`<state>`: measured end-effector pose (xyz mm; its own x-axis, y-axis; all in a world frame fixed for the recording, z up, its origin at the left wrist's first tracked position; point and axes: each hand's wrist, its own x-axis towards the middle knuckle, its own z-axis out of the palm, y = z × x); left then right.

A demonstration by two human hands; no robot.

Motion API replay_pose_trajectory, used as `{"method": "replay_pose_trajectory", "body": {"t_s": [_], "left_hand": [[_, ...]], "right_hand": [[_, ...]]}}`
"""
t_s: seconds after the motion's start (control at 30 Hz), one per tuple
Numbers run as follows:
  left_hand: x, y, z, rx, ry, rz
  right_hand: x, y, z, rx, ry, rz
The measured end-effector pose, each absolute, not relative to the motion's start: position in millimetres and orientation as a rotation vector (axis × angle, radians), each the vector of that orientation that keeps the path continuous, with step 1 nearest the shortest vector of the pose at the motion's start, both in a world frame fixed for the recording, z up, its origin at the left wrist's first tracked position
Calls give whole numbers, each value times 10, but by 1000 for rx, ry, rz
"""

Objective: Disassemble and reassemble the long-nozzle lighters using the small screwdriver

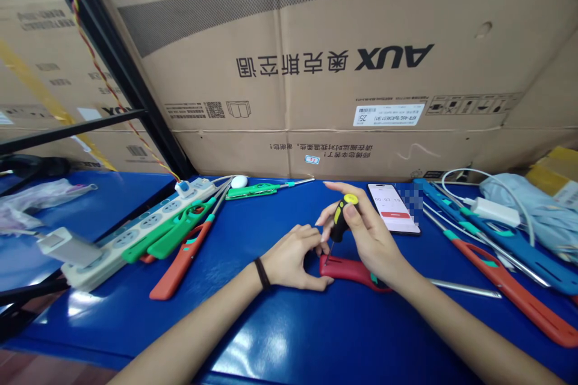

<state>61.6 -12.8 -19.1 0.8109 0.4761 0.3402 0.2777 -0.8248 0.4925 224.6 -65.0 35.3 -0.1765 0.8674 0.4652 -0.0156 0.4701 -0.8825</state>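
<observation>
My right hand [372,240] is closed around the black and yellow handle of a screwdriver [338,224]. The screwdriver stands nearly upright, its tip on the butt end of a red long-necked gas lighter [350,271]. That lighter lies flat on the blue table, its metal tube running out to the right beneath my right wrist. With thumb and fingers, my left hand [291,257] grips the lighter's butt end from the left; some of its fingertips are hidden behind the screwdriver. A dark band circles my left wrist.
Left of my hands lie green lighters [174,234] and an orange lighter [183,261] against a white power strip [135,231]. Blue and orange-red lighters [506,283] lie at right. A phone [392,210] sits behind my right hand, before a large cardboard box [289,24].
</observation>
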Motion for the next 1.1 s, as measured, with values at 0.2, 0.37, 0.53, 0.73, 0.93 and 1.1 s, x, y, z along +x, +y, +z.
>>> {"method": "replay_pose_trajectory", "body": {"t_s": [0.2,0.37,0.53,0.73,0.93,1.1], "left_hand": [[612,-134,-164,2568,574,596],[606,-135,-180,2583,575,607],[612,-149,-177,2575,624,598],[618,-158,-146,2538,582,566],[609,-166,-148,2558,597,590],[599,-174,-146,2567,595,591]], "right_hand": [[2265,-675,351,-711,-1550,989],[2242,-677,394,-701,-1531,1022],[2133,-695,432,-560,-1356,1362],[2075,-768,387,-556,-1370,1183],[2084,-812,375,-636,-1414,1190],[2066,-823,287,-573,-1307,1141]]}}
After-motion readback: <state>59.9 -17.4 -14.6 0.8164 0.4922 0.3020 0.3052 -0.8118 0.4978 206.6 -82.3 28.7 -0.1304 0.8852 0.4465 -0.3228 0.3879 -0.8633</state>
